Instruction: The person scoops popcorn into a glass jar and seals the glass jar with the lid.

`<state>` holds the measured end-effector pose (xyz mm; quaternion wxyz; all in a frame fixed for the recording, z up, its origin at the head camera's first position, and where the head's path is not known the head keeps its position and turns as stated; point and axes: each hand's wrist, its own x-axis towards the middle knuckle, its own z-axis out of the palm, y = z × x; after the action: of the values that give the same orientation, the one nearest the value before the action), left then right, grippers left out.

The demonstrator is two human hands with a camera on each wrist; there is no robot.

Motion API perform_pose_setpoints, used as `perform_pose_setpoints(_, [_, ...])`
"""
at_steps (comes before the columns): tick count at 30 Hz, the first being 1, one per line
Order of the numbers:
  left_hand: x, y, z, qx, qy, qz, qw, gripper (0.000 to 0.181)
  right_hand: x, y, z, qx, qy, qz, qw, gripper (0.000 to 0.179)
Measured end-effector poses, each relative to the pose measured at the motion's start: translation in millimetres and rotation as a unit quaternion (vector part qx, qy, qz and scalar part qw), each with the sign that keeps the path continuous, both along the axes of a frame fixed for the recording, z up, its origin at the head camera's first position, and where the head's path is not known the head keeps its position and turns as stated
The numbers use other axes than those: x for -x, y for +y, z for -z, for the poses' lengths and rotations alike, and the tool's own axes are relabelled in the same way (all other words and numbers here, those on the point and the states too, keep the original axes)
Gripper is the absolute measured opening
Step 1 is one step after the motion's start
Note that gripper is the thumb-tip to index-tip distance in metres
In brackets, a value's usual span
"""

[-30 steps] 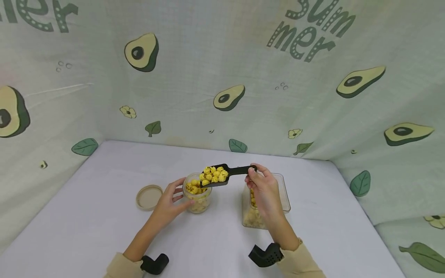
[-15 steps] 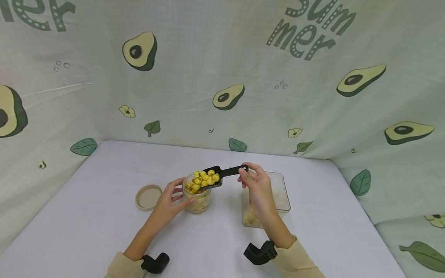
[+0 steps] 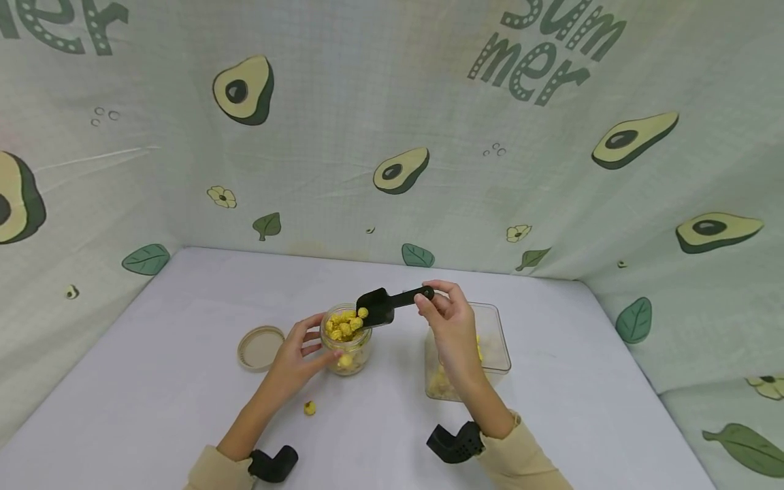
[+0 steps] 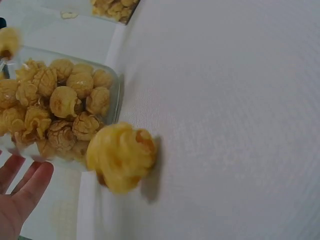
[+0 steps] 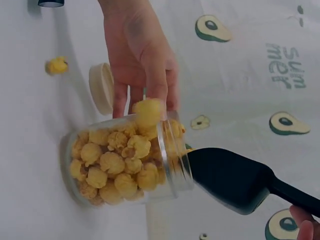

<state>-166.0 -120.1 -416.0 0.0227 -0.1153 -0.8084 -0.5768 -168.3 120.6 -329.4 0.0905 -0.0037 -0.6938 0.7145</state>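
Note:
My left hand holds a clear jar of yellow popcorn around its side, with the thumb at the front. The jar stands on the table, filled up to its mouth in the head view. My right hand pinches the handle end of a black scoop, whose tip tilts down into the jar's mouth. Most of the scoop's bowl is bare, with a few pieces at its lip. A blurred piece of popcorn overlaps the left thumb in the right wrist view. Another popcorn piece lies on the table near the left forearm.
A beige round lid lies left of the jar, beside the left hand. A clear rectangular container with popcorn stands to the right, partly hidden by the right hand. A patterned cloth hangs behind the white table.
The right hand has moved left and tipped the scoop, so its popcorn has slid into the jar. A loose piece now lies on the table. The left hand has stayed on the jar.

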Motion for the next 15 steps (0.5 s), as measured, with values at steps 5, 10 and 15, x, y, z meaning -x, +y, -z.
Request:
perform_pose_setpoints(5, [0.5, 0.1, 1.1, 0.001, -0.004, -0.001, 1.0000, 0.068, -3.7, 0.7, -2.6, -0.015, 0.054, -0.009, 0.9984, 0.030])
perform_pose_setpoints(10, [0.2, 0.1, 1.2, -0.002, -0.010, -0.002, 0.9999, 0.069, -7.0, -1.5, -4.9, -0.022, 0.079, -0.017, 0.9965, 0.029])
perform_pose_setpoints(15, [0.2, -0.5, 1.9, -0.002, -0.012, -0.003, 0.9999, 0.069, -8.1, -10.8, -3.5, -0.034, 0.089, -0.029, 0.9950, 0.029])
